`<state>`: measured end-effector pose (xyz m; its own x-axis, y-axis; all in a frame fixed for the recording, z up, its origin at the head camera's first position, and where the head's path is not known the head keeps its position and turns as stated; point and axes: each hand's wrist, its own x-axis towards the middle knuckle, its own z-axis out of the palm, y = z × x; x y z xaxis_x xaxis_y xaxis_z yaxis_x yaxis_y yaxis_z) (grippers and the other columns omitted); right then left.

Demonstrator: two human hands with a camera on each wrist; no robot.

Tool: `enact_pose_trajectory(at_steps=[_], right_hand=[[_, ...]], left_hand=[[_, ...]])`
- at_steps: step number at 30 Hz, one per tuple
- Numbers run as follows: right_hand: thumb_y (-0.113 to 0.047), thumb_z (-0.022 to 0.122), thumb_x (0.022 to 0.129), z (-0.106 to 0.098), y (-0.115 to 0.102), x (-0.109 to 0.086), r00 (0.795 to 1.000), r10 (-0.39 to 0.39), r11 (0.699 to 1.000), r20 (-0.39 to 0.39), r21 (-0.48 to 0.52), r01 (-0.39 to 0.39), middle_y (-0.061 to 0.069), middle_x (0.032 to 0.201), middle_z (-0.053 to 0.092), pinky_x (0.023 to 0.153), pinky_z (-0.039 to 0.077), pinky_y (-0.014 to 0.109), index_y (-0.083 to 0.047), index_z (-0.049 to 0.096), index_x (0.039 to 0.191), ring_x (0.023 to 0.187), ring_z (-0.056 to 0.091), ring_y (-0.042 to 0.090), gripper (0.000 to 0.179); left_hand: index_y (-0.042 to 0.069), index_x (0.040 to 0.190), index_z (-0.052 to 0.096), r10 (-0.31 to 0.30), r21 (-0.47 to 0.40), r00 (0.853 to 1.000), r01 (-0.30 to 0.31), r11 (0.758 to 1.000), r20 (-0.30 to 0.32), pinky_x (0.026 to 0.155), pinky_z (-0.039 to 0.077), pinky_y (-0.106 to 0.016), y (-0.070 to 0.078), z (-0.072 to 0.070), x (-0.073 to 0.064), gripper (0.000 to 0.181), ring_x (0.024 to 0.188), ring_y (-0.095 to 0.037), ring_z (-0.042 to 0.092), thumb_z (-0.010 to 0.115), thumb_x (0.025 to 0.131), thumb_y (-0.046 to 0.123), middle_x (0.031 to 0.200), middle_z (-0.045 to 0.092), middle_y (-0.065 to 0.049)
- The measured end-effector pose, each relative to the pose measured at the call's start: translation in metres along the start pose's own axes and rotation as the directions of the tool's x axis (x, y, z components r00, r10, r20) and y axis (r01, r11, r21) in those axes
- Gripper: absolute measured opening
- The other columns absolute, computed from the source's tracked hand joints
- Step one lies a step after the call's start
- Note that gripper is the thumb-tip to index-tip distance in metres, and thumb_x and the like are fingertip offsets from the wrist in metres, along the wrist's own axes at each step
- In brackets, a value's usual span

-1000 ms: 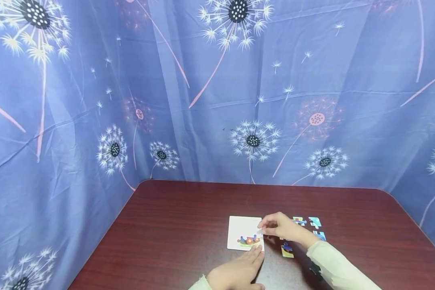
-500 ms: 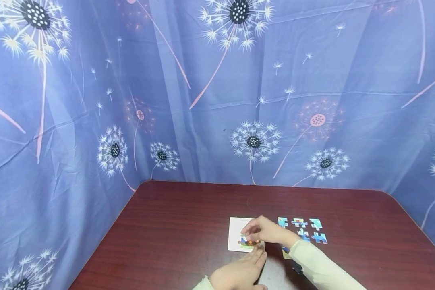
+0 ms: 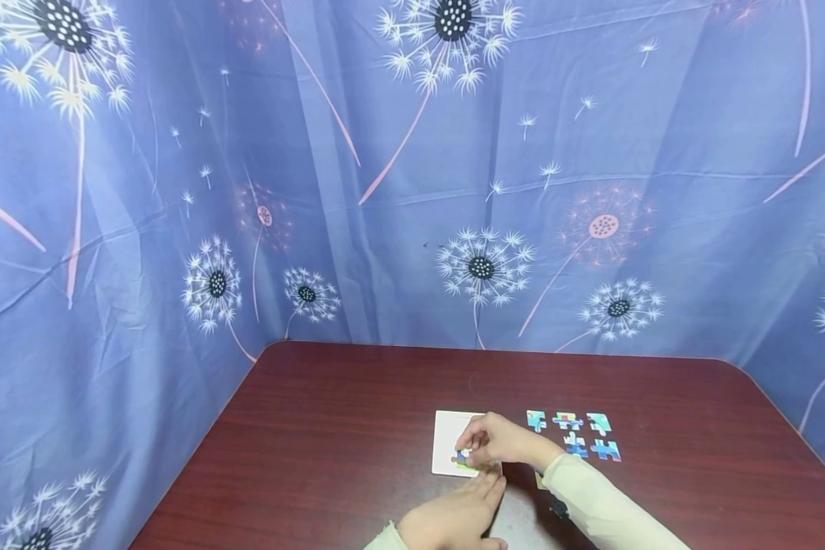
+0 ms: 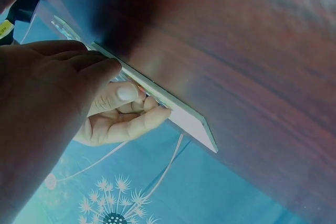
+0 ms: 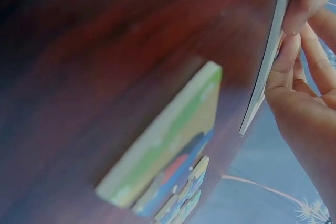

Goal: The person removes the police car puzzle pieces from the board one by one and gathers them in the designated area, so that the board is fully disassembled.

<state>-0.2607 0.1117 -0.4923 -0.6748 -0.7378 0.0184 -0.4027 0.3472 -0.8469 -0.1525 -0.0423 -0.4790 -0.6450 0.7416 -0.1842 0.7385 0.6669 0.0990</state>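
Observation:
A white square puzzle board [image 3: 444, 439] lies on the table, with joined colourful pieces [image 3: 464, 464] on its near part, mostly covered by the hands. My left hand [image 3: 452, 513] rests its straight fingers on the board's near right edge. Above it, my right hand [image 3: 505, 441] pinches a small puzzle piece between thumb and curled fingers, down at the board; the piece itself is largely hidden. In the left wrist view the right thumb [image 4: 126, 94] and fingers bend close over the board [image 4: 194, 124]. The right wrist view shows the board edge-on [image 5: 262, 77] beside the right hand [image 5: 304, 98].
Loose puzzle pieces lie right of the board, among them a corner piece [image 3: 599, 423], a blue piece [image 3: 605, 451] and one partly under the right sleeve [image 3: 601, 496]. The dark red wooden table [image 3: 344, 428] ends at a blue dandelion-print curtain [image 3: 385, 267].
My right hand has moved left from the board's right edge to over the joined pieces, carrying a piece, and has lowered slightly since. My left hand has stayed nearly still.

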Motion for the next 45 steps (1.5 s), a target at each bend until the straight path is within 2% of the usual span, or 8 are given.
enact_pose_trajectory(at_steps=[6, 11, 18, 22, 29, 33, 41, 45], right_hand=[[0.004, 0.073, 0.076, -0.001, -0.002, 0.000, 1.000, 0.006, 0.999, 0.017, 0.046, -0.006, 0.014, 0.084, 0.061, 0.067, 0.049, 0.021, 0.002, 0.069, 0.096, 0.075, 0.054, 0.010, 0.021], [0.007, 0.071, 0.077, -0.002, 0.000, 0.001, 0.999, -0.026, 0.996, 0.021, 0.084, 0.024, 0.016, 0.082, 0.063, 0.066, 0.050, 0.022, 0.004, 0.068, 0.096, 0.074, 0.055, 0.012, 0.019], [0.006, 0.069, 0.079, -0.004, -0.001, -0.001, 0.999, -0.042, 0.993, 0.031, 0.112, 0.038, 0.020, 0.078, 0.063, 0.060, 0.048, 0.019, 0.006, 0.069, 0.097, 0.067, 0.055, 0.009, 0.018], [0.006, 0.068, 0.080, -0.005, -0.002, -0.001, 0.999, -0.034, 0.991, 0.022, 0.129, 0.031, 0.023, 0.078, 0.064, 0.061, 0.050, 0.021, 0.006, 0.069, 0.097, 0.067, 0.058, 0.011, 0.017], [0.007, 0.067, 0.082, -0.008, -0.004, -0.002, 1.000, -0.012, 0.995, -0.023, 0.095, 0.015, 0.015, 0.078, 0.066, 0.062, 0.052, 0.023, 0.002, 0.071, 0.097, 0.068, 0.060, 0.010, 0.017], [0.005, 0.067, 0.083, -0.015, -0.002, -0.004, 0.999, -0.035, 0.996, -0.039, 0.083, 0.038, 0.014, 0.081, 0.067, 0.065, 0.053, 0.024, 0.003, 0.070, 0.099, 0.072, 0.062, 0.012, 0.016], [0.002, 0.066, 0.086, -0.031, 0.003, -0.011, 0.998, -0.045, 0.997, -0.054, 0.067, 0.049, 0.013, 0.083, 0.068, 0.070, 0.055, 0.025, 0.004, 0.069, 0.104, 0.075, 0.065, 0.014, 0.018], [0.003, 0.065, 0.086, -0.040, 0.005, -0.020, 0.996, -0.046, 0.997, -0.081, 0.064, 0.051, 0.014, 0.082, 0.068, 0.069, 0.056, 0.029, 0.010, 0.066, 0.107, 0.073, 0.065, 0.015, 0.021]], left_hand=[[-0.001, 0.148, 0.032, -0.004, -0.019, 1.000, 0.004, 1.000, 0.016, 0.114, 0.025, -0.026, 0.000, -0.002, 0.001, 0.076, 0.144, -0.018, 0.022, 0.053, 0.094, 0.049, 0.155, 0.028, -0.014], [0.000, 0.148, 0.030, -0.007, -0.031, 0.999, 0.008, 0.999, 0.031, 0.114, 0.024, -0.026, -0.001, -0.003, 0.003, 0.077, 0.145, -0.018, 0.020, 0.053, 0.094, 0.050, 0.156, 0.025, -0.014], [-0.001, 0.148, 0.031, 0.005, -0.040, 1.000, -0.004, 0.999, 0.029, 0.114, 0.024, -0.026, -0.002, -0.002, 0.002, 0.077, 0.145, -0.019, 0.019, 0.053, 0.094, 0.049, 0.156, 0.026, -0.015], [-0.002, 0.147, 0.031, 0.002, -0.050, 1.000, 0.000, 0.999, 0.025, 0.114, 0.024, -0.027, -0.002, -0.003, 0.002, 0.078, 0.145, -0.020, 0.020, 0.056, 0.093, 0.048, 0.155, 0.027, -0.017], [-0.003, 0.146, 0.033, 0.007, -0.004, 1.000, -0.007, 1.000, 0.005, 0.114, 0.024, -0.026, 0.000, -0.004, 0.001, 0.077, 0.144, -0.021, 0.022, 0.057, 0.093, 0.047, 0.154, 0.029, -0.017], [-0.003, 0.146, 0.034, 0.009, 0.016, 1.000, -0.009, 1.000, 0.001, 0.114, 0.024, -0.026, 0.001, -0.004, 0.002, 0.078, 0.145, -0.021, 0.021, 0.057, 0.093, 0.048, 0.154, 0.029, -0.016], [0.000, 0.148, 0.033, -0.021, -0.070, 0.999, 0.024, 0.997, 0.040, 0.114, 0.025, -0.027, 0.001, -0.003, 0.003, 0.077, 0.145, -0.018, 0.019, 0.057, 0.092, 0.049, 0.155, 0.028, -0.012], [0.000, 0.147, 0.034, -0.028, -0.068, 0.999, 0.030, 0.997, 0.032, 0.114, 0.025, -0.026, 0.002, -0.004, 0.002, 0.076, 0.145, -0.018, 0.021, 0.057, 0.092, 0.048, 0.154, 0.030, -0.011]])
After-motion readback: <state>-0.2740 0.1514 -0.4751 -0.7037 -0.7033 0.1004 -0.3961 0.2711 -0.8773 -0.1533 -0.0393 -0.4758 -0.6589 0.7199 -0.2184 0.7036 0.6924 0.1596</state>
